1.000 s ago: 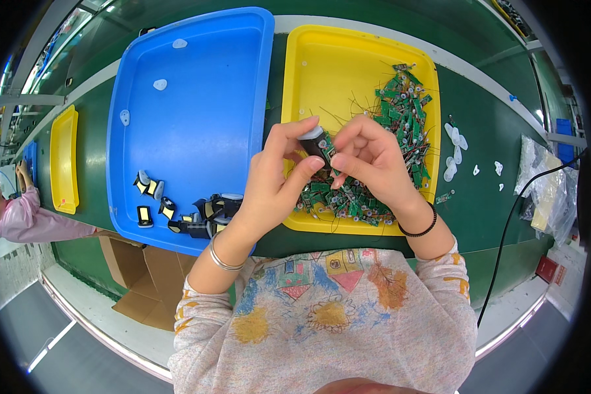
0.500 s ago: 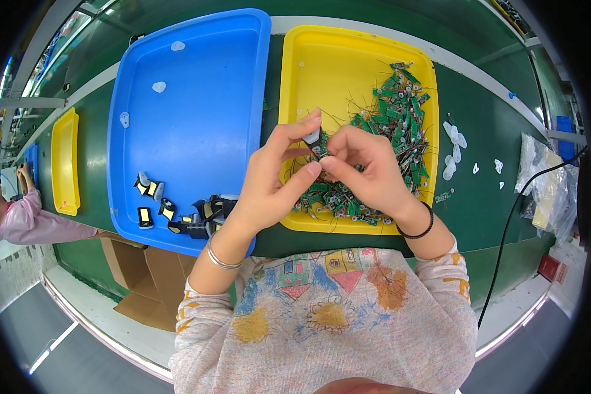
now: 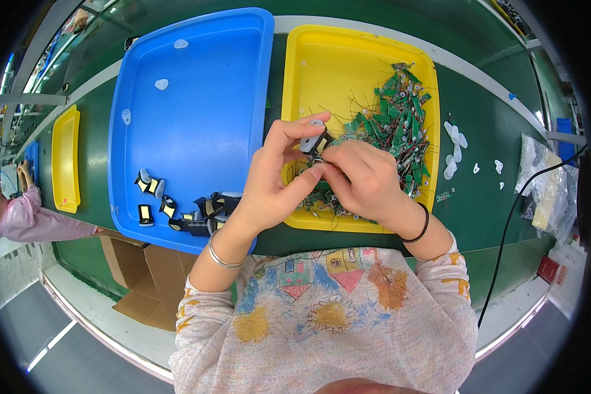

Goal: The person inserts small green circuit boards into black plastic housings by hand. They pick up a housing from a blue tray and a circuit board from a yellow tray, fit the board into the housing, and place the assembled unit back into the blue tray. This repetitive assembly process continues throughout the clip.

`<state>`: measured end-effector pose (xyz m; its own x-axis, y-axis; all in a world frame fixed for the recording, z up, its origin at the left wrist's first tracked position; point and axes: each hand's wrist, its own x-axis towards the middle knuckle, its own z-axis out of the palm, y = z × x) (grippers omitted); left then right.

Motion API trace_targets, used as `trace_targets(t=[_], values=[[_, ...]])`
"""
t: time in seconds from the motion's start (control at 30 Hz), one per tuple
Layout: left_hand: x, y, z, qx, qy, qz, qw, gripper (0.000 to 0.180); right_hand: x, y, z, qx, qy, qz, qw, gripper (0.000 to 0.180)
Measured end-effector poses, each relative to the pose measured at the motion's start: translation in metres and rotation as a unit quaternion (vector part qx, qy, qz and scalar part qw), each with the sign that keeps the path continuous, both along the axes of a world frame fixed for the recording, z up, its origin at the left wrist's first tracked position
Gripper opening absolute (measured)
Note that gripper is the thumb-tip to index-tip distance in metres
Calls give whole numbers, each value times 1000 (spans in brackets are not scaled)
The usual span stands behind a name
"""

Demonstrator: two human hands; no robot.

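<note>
Between its thumb and forefinger, my left hand (image 3: 268, 180) holds a small black plastic casing (image 3: 324, 140) with a pale yellow pad and a grey-white piece on it. My right hand (image 3: 368, 184) is closed, thumb and fingers pinching the casing's lower end; what lies under those fingertips is hidden. Both hands are over the near part of a yellow tray (image 3: 308, 49), which holds a heap of small green circuit boards (image 3: 410, 125) with thin wires. To the left, a blue tray (image 3: 190, 131) holds several similar black casings (image 3: 167, 207) near its front edge.
Translucent white pieces (image 3: 456, 134) lie on the green table (image 3: 486, 197) to the right, near one loose board (image 3: 445, 195), clear plastic bags (image 3: 548, 177) and a black cable (image 3: 505, 230). A cardboard box (image 3: 144, 282) stands below. At far left, a person in pink (image 3: 43, 217) sits near another yellow tray (image 3: 65, 161).
The casing has turned, so its yellow pad now faces up. My right hand has rolled over, its knuckles now upward and its fingers closer round the casing's lower end.
</note>
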<state>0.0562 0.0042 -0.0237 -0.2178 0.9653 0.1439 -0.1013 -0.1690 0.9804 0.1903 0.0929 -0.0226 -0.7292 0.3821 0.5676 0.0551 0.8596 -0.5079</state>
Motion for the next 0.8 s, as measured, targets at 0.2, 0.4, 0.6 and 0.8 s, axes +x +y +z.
trace_targets(t=[0.2, 0.4, 0.6, 0.8], values=[[-3, -1, -2, -6, -4, -16, 1000, 39, 0, -1, 0, 13, -1, 7, 1000, 14], [-2, -2, -2, 0, 2, -12, 1000, 39, 0, -1, 3, 15, -10, 10, 1000, 13], [-4, -2, 5, -38, -3, -14, 999, 39, 3, 2, 3, -130, -15, 49, 990, 12], [-12, -5, 8, -57, 52, -16, 997, 37, 7, 7, 11, -343, -33, 87, 935, 12]])
